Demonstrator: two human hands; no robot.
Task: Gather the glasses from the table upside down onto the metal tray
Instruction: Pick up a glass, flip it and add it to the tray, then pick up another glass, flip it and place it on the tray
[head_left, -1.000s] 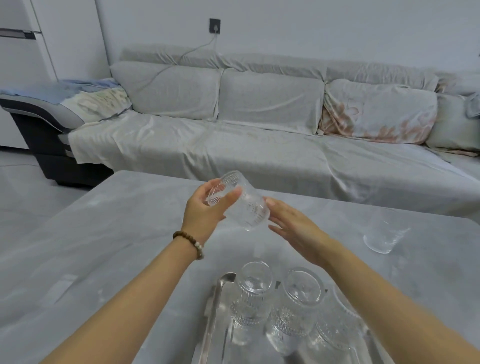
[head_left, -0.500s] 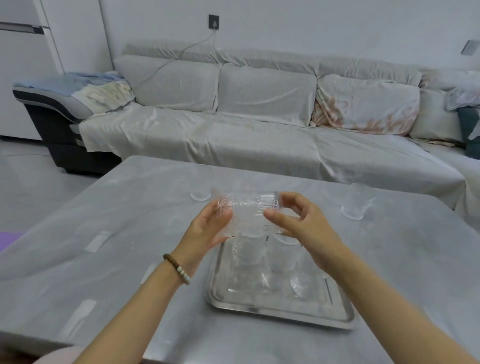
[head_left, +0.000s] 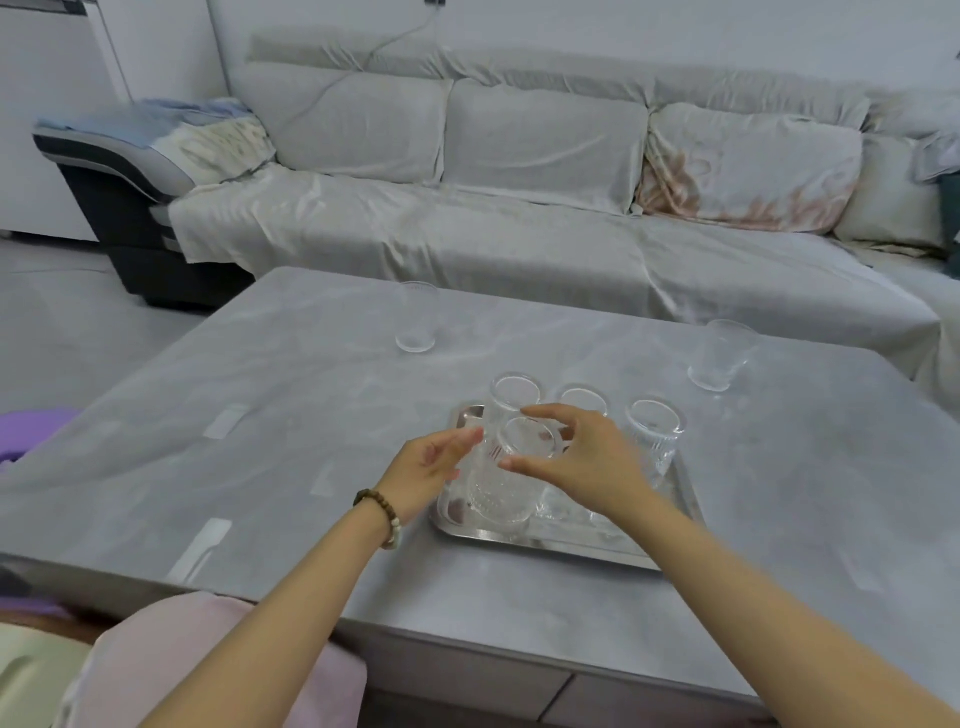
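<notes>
Four glasses on the metal tray (head_left: 545, 538) now, all bottoms-up: three along the far row (head_left: 515, 397), (head_left: 583, 401), (head_left: 653, 423), plus a fourth glass (head_left: 506, 475) at the near left corner, half a second ago lying sideways in the air between both hands. Set down inverted, apparently resting on the tray. Left hand (head_left: 428, 470) open, fingers spread loosely just beside that glass, not clearly touching. Right hand (head_left: 582, 460) curled over its upturned base, thumb and fingers part-way apart; contact or release impossible to tell. Likely the moment of letting go.

Two more left upright on the table (head_left: 260, 415): a far glass (head_left: 415, 318) toward the middle left, a right glass (head_left: 719, 356) near the far right. Task judged roughly two-thirds done.

Tray's near right corner hidden behind the right forearm; clear glass edges hard to separate where they overlap.
</notes>
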